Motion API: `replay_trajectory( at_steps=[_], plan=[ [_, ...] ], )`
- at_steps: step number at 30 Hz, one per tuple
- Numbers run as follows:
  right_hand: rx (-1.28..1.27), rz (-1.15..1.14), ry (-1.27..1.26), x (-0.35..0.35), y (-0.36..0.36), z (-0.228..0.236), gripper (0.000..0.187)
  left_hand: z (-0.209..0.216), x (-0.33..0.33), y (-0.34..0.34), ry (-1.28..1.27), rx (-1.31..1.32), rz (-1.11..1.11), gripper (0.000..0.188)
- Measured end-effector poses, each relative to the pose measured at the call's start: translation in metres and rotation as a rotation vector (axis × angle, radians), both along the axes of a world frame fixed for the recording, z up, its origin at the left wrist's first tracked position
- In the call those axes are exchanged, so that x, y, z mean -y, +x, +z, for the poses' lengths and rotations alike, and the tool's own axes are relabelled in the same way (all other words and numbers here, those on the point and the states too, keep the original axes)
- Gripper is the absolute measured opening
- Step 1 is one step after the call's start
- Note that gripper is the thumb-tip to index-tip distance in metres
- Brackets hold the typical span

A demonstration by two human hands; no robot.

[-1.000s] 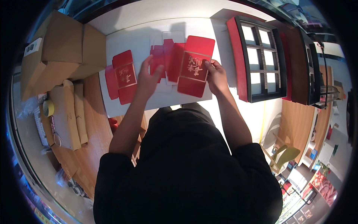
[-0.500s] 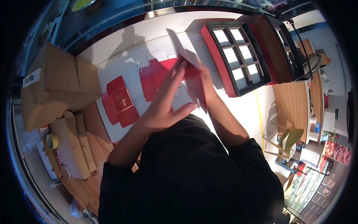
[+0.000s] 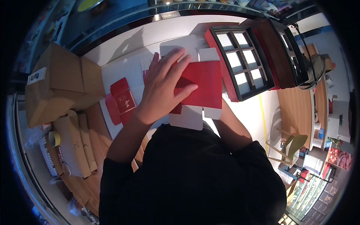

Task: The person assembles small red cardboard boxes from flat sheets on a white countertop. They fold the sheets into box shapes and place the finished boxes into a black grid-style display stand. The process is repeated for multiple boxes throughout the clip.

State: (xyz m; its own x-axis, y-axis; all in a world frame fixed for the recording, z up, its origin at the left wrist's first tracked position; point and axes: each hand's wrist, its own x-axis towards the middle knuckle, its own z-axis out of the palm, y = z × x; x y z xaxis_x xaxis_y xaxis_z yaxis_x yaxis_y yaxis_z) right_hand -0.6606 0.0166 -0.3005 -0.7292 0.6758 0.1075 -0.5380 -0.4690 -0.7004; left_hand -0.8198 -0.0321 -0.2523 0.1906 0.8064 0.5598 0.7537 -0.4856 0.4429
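Note:
A red cardboard carton [image 3: 204, 84] with white-lined flaps standing out at both ends is held up above the white table. Across its left side lies my left hand [image 3: 161, 84], palm down, with fingers and thumb stretched apart. My right forearm [image 3: 234, 125] reaches up behind the carton's right edge; the right hand and its fingers are hidden by the card. Left of the hands, a smaller red folded card piece [image 3: 122, 101] with a gold print lies on the table. Part of another red piece shows behind my left hand.
A black six-compartment frame box [image 3: 245, 62] with red sides stands at the right, beside a second dark box [image 3: 287, 56]. Brown cardboard boxes [image 3: 62, 77] fill the left side, with a roll of tape [image 3: 54, 138] near them. A chair [image 3: 290, 148] stands at the lower right.
The carton has turned from nearly edge-on to show its broad red face and white flaps. My left hand has moved up and spread onto it, while the right hand has gone out of sight behind it.

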Motion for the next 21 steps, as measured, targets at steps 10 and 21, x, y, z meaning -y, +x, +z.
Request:
replay_trajectory(
  at_steps=[10,21],
  plan=[
    [0.240,0.057,-0.190,0.006,0.004,0.037,0.046,0.025,-0.014,-0.002,-0.278,0.304,-0.309,0.073],
    [0.450,-0.592,0.293,-0.026,0.022,0.069,0.035,0.026,-0.028,-0.023,-0.547,1.408,-0.196,0.044]
  ],
)
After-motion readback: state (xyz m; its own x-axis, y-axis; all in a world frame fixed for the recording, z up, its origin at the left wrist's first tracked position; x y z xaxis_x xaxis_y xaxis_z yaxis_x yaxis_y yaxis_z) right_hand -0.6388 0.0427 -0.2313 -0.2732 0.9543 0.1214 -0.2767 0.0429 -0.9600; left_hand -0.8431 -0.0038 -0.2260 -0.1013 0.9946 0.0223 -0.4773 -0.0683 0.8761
